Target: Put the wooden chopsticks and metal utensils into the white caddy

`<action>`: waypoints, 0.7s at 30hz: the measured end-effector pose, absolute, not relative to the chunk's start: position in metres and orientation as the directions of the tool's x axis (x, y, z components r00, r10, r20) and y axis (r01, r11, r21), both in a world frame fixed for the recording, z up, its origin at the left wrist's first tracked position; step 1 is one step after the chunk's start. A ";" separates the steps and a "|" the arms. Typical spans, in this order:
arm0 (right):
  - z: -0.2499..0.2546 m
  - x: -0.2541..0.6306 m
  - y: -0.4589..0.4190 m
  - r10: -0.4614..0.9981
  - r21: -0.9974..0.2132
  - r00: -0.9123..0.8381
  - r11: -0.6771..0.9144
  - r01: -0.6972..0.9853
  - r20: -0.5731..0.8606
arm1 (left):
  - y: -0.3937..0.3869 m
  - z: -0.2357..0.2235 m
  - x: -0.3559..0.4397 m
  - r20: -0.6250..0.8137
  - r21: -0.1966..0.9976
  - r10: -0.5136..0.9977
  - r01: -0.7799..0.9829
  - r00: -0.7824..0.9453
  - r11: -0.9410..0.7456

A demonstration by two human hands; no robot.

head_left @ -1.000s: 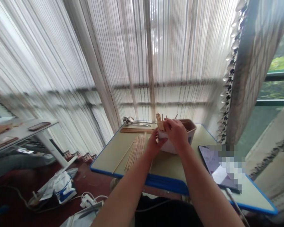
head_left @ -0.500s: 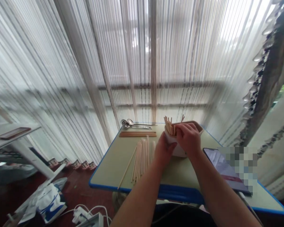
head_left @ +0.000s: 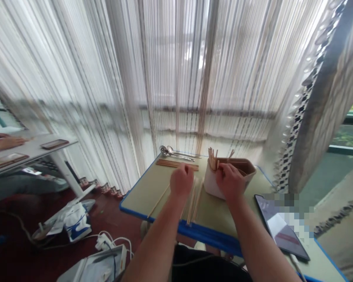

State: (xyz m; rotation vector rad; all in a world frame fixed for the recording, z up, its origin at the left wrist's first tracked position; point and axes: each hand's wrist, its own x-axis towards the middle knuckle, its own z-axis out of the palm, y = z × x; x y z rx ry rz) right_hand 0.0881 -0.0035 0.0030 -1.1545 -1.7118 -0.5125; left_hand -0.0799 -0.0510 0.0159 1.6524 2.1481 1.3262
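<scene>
The left hand point(head_left: 182, 180) is being held curled at loose pale sticks point(head_left: 191, 203) on the table point(head_left: 144, 196); its grip cannot be told. To the right, upright sticks point(head_left: 212, 159) are being held at the left end of the bin point(head_left: 211, 186), probably best being kept bunched by the right hand point(head_left: 231, 180) beside them, whose grip is also being hidden.

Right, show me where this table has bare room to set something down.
Bare: the left of the table, between the dark sticks and the lone stick; also the front, before the box, between the loose sticks and right forearm. Crowded: the back left, with dark sticks and spoons, and the middle, with the left hand and loose sticks.
</scene>
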 end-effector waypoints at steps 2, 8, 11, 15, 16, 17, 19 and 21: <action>0.003 0.084 -0.009 0.445 -0.137 -0.114 0.493 0.859 0.888 | -0.063 0.015 -0.103 0.245 0.534 0.880 0.814 -0.408 0.229; 0.002 0.067 -0.022 0.404 -0.043 -0.236 0.572 0.819 0.884 | -0.092 -0.032 -0.142 0.079 0.250 0.860 0.845 -0.504 0.472; -0.001 0.064 -0.023 0.395 -0.036 -0.253 0.594 0.804 0.883 | -0.093 -0.039 -0.144 0.097 0.240 0.857 0.848 -0.506 0.473; -0.003 0.066 -0.022 0.395 -0.057 -0.244 0.615 0.787 0.886 | -0.086 -0.031 -0.147 -0.013 0.248 0.867 0.838 -0.499 0.486; -0.004 0.066 -0.021 0.390 -0.066 -0.238 0.625 0.778 0.889 | -0.083 -0.029 -0.148 -0.044 0.250 0.866 0.833 -0.499 0.493; -0.004 0.066 -0.022 0.383 -0.073 -0.229 0.632 0.771 0.895 | -0.082 -0.027 -0.150 -0.067 0.251 0.866 0.832 -0.495 0.495; -0.005 0.066 -0.022 0.368 -0.083 -0.207 0.635 0.768 0.906 | -0.078 -0.028 -0.154 -0.073 0.261 0.869 0.831 -0.490 0.491; -0.005 0.065 -0.023 0.357 -0.081 -0.195 0.630 0.772 0.913 | -0.077 -0.031 -0.156 -0.035 0.284 0.873 0.832 -0.487 0.476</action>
